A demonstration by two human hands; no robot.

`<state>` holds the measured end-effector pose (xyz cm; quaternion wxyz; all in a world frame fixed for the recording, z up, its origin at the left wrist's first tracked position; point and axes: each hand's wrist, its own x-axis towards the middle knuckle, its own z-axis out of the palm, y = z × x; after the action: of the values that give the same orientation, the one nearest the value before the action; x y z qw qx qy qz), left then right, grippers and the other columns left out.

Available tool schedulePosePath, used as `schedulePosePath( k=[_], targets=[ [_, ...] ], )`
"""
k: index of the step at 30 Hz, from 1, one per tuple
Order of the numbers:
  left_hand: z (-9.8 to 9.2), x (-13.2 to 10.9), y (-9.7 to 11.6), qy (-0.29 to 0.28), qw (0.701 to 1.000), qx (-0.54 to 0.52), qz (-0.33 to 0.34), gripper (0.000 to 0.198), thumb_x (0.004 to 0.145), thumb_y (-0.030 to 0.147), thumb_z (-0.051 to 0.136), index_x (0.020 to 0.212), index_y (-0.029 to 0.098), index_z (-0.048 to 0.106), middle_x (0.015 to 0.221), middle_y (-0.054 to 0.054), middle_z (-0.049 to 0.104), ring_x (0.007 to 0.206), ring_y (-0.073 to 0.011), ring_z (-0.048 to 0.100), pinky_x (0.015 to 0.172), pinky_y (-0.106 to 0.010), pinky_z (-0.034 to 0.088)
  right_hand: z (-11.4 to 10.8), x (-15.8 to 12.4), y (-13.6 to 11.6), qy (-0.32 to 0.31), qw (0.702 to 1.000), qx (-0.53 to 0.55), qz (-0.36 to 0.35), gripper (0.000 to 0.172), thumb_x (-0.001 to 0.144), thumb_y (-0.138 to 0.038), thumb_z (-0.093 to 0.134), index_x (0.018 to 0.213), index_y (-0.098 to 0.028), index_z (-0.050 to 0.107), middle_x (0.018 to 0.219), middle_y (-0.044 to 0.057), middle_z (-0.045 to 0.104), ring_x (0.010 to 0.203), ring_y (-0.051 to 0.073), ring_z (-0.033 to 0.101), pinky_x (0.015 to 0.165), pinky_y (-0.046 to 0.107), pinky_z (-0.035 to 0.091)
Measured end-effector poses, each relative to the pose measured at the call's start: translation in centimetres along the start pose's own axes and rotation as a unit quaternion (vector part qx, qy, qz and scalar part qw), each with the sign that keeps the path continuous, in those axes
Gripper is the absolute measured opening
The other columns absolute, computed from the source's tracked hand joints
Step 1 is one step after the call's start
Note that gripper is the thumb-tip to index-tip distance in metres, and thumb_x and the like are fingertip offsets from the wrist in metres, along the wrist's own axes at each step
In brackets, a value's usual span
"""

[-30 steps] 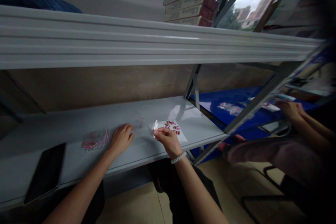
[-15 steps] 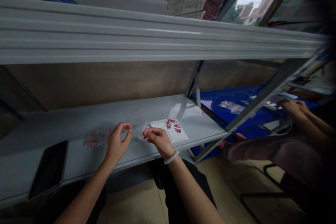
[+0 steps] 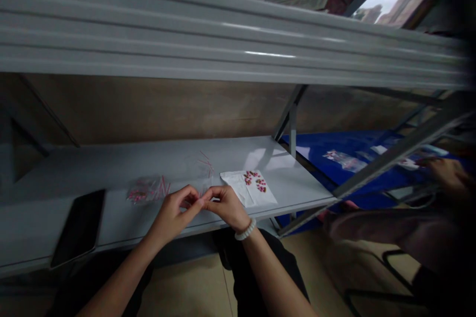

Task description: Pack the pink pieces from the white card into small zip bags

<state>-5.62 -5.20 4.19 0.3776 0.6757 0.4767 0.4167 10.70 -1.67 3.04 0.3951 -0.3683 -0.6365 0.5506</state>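
Note:
My left hand (image 3: 178, 209) and my right hand (image 3: 223, 203) meet fingertip to fingertip above the shelf's front edge. Both are closed in a pinch; what lies between the fingers is too small to make out. Just behind them are clear bags with thin red strips (image 3: 206, 163). A white packet (image 3: 247, 195) lies right of my right hand, with small pink and brown pieces (image 3: 255, 181) on it. Left of my left hand is a heap of clear bags with pink-red pieces (image 3: 143, 192).
A dark tablet (image 3: 80, 228) lies on the grey shelf (image 3: 122, 158) at left. A metal beam (image 3: 167, 34) crosses above. At right, another person's hand (image 3: 446, 171) is over a blue table (image 3: 316, 143) with bags (image 3: 345, 159).
My left hand has moved right and its fingertips now meet those of my right hand. The clear bag by my right fingers is now mostly hidden. The view has shifted slightly.

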Motion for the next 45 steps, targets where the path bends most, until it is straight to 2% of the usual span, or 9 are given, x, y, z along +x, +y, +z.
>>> schedulePosePath(
  k=[9,16,22,28,32,36,39,42,45],
  targets=[
    [-0.2,-0.8,0.5,-0.081,0.996,-0.019,-0.02,0.025,0.091,0.037,0.044,0.075,0.019,0.052,0.071,0.002,0.054,0.071,-0.0128,0.053,0.067,-0.022,0.042,-0.6,-0.4,-0.1,-0.083,0.996,0.022,0.025,0.023,0.069,-0.04,0.075,0.065,-0.018,0.069,0.064,0.001,0.068,0.062,0.014,0.06,0.068,0.028,0.046],
    [-0.5,-0.8,0.1,-0.092,0.994,0.048,-0.024,0.018,0.087,0.027,0.045,0.074,0.019,0.053,0.068,0.002,0.057,0.064,-0.0122,0.053,0.06,-0.021,0.04,-0.7,-0.9,-0.4,-0.064,0.996,-0.053,0.021,0.01,0.072,-0.026,0.069,0.066,-0.018,0.068,0.066,0.0,0.067,0.063,0.013,0.058,0.065,0.026,0.046],
    [0.4,-0.7,-0.7,-0.044,0.991,0.13,0.002,0.014,0.082,0.019,0.044,0.069,0.019,0.047,0.061,0.004,0.05,0.057,-0.0107,0.047,0.055,-0.021,0.033,0.3,-1.5,-0.5,-0.014,0.994,-0.109,-0.005,0.005,0.07,-0.017,0.063,0.065,-0.018,0.064,0.063,-0.001,0.063,0.054,0.01,0.052,0.049,0.02,0.041],
    [1.2,-0.7,-0.6,0.008,0.99,0.142,0.021,0.014,0.081,0.019,0.042,0.068,0.02,0.042,0.062,0.004,0.047,0.057,-0.0106,0.047,0.056,-0.021,0.033,0.9,-1.5,-0.4,0.099,0.972,-0.209,-0.044,0.012,0.071,-0.017,0.061,0.061,-0.02,0.055,0.055,-0.003,0.057,0.045,0.009,0.046,0.047,0.021,0.034],
    [1.0,-0.7,-0.6,0.031,0.989,0.143,-0.01,0.015,0.082,0.021,0.043,0.067,0.02,0.045,0.058,0.005,0.047,0.054,-0.0107,0.047,0.054,-0.022,0.032,1.2,-1.3,-0.4,0.135,0.959,-0.238,-0.074,0.011,0.07,-0.014,0.058,0.064,-0.021,0.051,0.064,-0.001,0.06,0.053,0.011,0.052,0.052,0.023,0.038],
    [0.6,-0.9,-0.4,0.024,0.988,0.154,-0.013,0.018,0.081,0.024,0.047,0.064,0.02,0.045,0.055,0.004,0.047,0.053,-0.0112,0.048,0.053,-0.023,0.034,1.3,-0.9,-0.4,0.15,0.97,-0.179,-0.07,0.017,0.066,-0.011,0.057,0.07,-0.022,0.045,0.06,-0.004,0.052,0.055,0.012,0.052,0.053,0.022,0.039],
    [0.3,-0.9,-0.1,0.053,0.982,0.17,0.065,0.004,0.077,0.023,0.051,0.08,0.02,0.05,0.074,-0.001,0.057,0.071,-0.0161,0.058,0.065,-0.027,0.045,1.0,-0.6,-0.3,0.111,0.99,-0.078,-0.036,0.017,0.066,-0.015,0.062,0.076,-0.021,0.05,0.064,-0.003,0.055,0.058,0.012,0.055,0.056,0.023,0.043],
    [0.4,-0.7,-0.2,0.06,0.954,0.235,0.176,0.058,0.068,0.023,0.064,0.122,0.018,0.043,0.124,-0.015,0.053,0.118,-0.0301,0.049,0.097,-0.044,0.042,0.7,-0.6,-0.4,0.043,0.999,0.027,0.001,0.012,0.067,-0.02,0.064,0.074,-0.02,0.054,0.066,-0.003,0.057,0.056,0.011,0.054,0.055,0.024,0.045],
    [0.8,-0.5,-0.8,0.044,0.935,0.289,0.2,0.08,0.068,0.027,0.071,0.136,0.019,0.028,0.136,-0.016,0.047,0.127,-0.0322,0.043,0.109,-0.052,0.03,0.6,-0.7,-0.4,0.01,0.997,0.076,0.015,0.009,0.066,-0.019,0.062,0.073,-0.019,0.056,0.066,-0.003,0.056,0.056,0.01,0.053,0.055,0.023,0.044]
  ],
)
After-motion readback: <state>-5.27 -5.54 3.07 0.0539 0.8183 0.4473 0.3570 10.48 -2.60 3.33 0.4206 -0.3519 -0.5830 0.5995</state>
